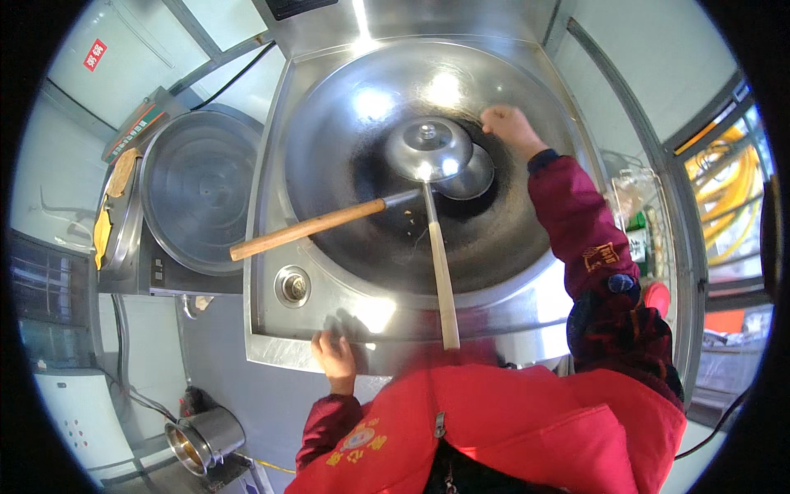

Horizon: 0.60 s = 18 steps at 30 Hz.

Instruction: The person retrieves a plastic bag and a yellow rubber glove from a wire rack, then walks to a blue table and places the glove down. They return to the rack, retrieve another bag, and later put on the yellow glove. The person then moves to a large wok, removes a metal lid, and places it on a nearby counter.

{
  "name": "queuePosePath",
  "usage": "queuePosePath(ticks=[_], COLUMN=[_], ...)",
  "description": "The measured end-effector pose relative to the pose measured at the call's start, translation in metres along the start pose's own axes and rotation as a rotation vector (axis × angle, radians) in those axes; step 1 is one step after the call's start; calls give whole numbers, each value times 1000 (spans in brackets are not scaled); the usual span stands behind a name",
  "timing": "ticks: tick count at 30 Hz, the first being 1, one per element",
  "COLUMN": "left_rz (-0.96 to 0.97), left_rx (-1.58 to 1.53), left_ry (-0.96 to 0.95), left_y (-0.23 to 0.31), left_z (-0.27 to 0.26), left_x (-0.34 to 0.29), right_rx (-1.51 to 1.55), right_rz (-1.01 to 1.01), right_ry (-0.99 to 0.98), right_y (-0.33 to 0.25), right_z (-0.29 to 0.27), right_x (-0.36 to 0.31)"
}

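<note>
A large steel wok, darkened at its middle, is set in a steel counter. My right hand is over its far right side with fingers curled; anything inside them is hidden. Near the wok's centre is a shiny steel dome with a knob-like spot on top. A darker round ladle bowl shows partly from under it. One wooden handle slants left across the rim, and another wooden handle points toward me. My left hand rests at the counter's front edge, fingers apart and holding nothing.
Left of the wok stands a round flat griddle, with a yellow cloth beside it. A round metal drain fitting is set in the counter. Lower left is a steel pot. Bottles line the right wall.
</note>
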<state>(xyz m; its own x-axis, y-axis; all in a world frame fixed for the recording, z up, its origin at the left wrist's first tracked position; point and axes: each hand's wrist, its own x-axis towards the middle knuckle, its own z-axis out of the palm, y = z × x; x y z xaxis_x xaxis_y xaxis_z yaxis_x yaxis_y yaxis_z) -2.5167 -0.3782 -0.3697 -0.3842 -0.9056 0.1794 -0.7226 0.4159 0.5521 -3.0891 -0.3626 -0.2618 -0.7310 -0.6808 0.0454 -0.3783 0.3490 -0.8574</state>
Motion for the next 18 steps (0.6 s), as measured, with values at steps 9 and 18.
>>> queuePosePath(ticks=[9, 18], left_rz=[-115, -175], left_rx=[198, 325], left_ry=[21, -18], left_y=[18, 25], left_z=[23, 28], left_x=[-8, -3], right_rx=[-301, -696], right_rz=[145, 142], right_ry=[-126, -236], right_y=[114, 120], right_z=[138, 198], right_x=[88, 143])
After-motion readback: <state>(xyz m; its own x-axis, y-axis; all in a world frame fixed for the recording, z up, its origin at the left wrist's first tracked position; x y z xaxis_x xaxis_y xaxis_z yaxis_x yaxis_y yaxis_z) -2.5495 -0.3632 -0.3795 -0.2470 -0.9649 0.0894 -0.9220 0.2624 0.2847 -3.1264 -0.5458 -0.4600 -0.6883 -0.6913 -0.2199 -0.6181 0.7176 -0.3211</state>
